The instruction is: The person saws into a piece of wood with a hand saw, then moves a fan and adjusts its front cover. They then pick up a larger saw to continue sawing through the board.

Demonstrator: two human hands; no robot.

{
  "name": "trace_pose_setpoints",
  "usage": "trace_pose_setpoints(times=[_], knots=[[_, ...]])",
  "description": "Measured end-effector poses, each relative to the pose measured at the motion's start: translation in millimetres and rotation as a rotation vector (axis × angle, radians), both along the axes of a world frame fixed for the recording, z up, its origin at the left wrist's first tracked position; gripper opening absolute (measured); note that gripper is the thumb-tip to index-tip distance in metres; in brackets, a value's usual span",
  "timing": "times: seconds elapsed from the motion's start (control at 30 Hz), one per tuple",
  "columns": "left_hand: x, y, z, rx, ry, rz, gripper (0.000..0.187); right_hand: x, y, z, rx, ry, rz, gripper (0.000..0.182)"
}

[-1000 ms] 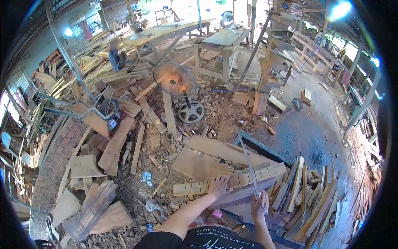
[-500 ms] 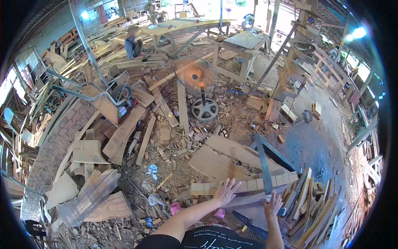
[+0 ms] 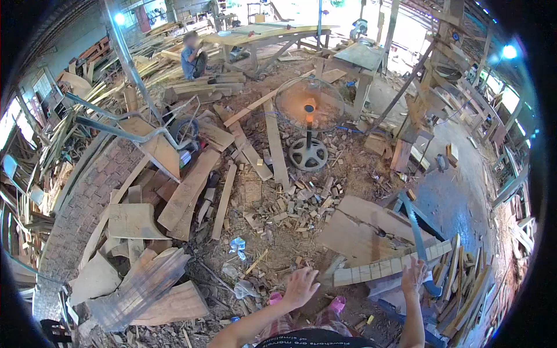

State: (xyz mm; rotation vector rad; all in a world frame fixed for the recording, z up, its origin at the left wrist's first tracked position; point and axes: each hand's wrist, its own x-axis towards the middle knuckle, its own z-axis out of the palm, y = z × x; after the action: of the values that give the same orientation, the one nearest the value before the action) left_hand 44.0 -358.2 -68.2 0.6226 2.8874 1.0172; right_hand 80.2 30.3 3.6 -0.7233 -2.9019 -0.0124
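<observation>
My left hand (image 3: 301,287) is raised just off the left end of a curved wooden piece (image 3: 364,272) marked by evenly spaced cross lines. Its fingers are spread and it holds nothing. My right hand (image 3: 412,277) is beside the saw, at the near edge of that piece, with fingers apart and pointing up. The saw's long blade (image 3: 415,226) extends away across the piece, and its blue handle (image 3: 432,288) shows to the right of my right hand. Under and beyond the marked piece lie broad flat boards (image 3: 354,235).
A pedestal fan (image 3: 308,153) stands ahead amid wood scraps. Offcuts (image 3: 458,290) are piled at right, larger boards (image 3: 136,220) at left near a wheelbarrow (image 3: 156,145). A person (image 3: 191,58) sits farther back by a long workbench (image 3: 261,37). Pink footwear (image 3: 337,304) is below.
My left hand has lifted off the marked piece and moved left. The view has shifted, so the piece, saw and my right hand appear farther right.
</observation>
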Motion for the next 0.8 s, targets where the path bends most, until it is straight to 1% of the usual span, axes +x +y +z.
trace_pose_setpoints(times=[0.03,0.1,0.13,0.17,0.23,0.27,0.33,0.37,0.4,0.43,0.5,0.53,0.6,0.63,0.7,0.73,0.8], knots=[[2.2,-16.1,-1.4,-0.002,-0.007,0.0,0.048,-6.6,-10.3,-3.7,-0.002,-0.007,0.0,0.05],[10.3,-49.7,-2.1,0.036,-0.005,0.134,0.045,-15.1,-30.6,-20.3,0.087,0.044,0.089,0.047],[16.5,-64.3,-6.2,-0.03,-0.054,0.183,0.042,-22.7,-38.4,-19.9,0.004,-0.065,0.02,0.048],[23.8,-78.6,-16.8,-0.033,-0.061,0.181,0.042,-26.9,-48.0,-17.2,0.002,-0.072,0.018,0.048],[32.9,-105.4,-43.3,-0.062,-0.191,0.26,0.037,-33.4,-63.6,-10.2,-0.073,-0.163,-0.026,0.044],[34.6,-118.0,-55.6,-0.062,-0.209,0.256,0.037,-38.0,-64.1,-10.3,-0.07,-0.182,-0.03,0.044],[52.3,-141.7,-75.9,-0.045,-0.369,0.328,0.034,-39.8,-61.6,-22.8,-0.001,-0.144,-0.055,0.045],[58.0,-152.9,-84.4,-0.09,-0.412,0.345,0.034,-40.8,-58.0,-32.4,0.039,-0.119,-0.068,0.045],[62.0,-163.0,-87.8,-0.137,-0.454,0.359,0.034,-41.2,-54.9,-38.4,0.079,-0.093,-0.082,0.045],[64.7,-170.8,-81.2,-0.147,-0.491,0.347,0.034,-42.9,-59.6,-29.8,0.079,-0.132,-0.089,0.045],[56.1,-182.3,-70.2,-0.234,-0.533,0.356,0.033,-61.3,-80.5,-6.9,-0.049,-0.15,-0.097,0.043],[54.1,-187.5,-73.8,-0.243,-0.544,0.347,0.033,-69.4,-88.0,-7.3,-0.054,-0.163,-0.106,0.043],[39.5,-202.2,-84.4,-0.221,-0.534,0.312,0.034,-86.8,-104.2,-13.5,-0.01,-0.055,-0.071,0.04],[26.7,-208.9,-88.9,-0.239,-0.526,0.294,0.034,-95.3,-112.9,-16.7,-0.024,-0.053,-0.092,0.04],[-8.9,-215.0,-97.2,-0.238,-0.604,0.198,0.035,-113.0,-128.6,-20.7,-0.045,0.0,-0.006,0.039],[-33.7,-214.2,-88.9,-0.229,-0.602,0.142,0.035,-120.9,-137.9,-21.1,-0.053,0.007,-0.036,0.039],[-83.3,-211.9,-92.4,-0.245,-0.614,0.077,0.035,-140.6,-154.0,-16.8,-0.119,0.006,-0.009,0.043]])
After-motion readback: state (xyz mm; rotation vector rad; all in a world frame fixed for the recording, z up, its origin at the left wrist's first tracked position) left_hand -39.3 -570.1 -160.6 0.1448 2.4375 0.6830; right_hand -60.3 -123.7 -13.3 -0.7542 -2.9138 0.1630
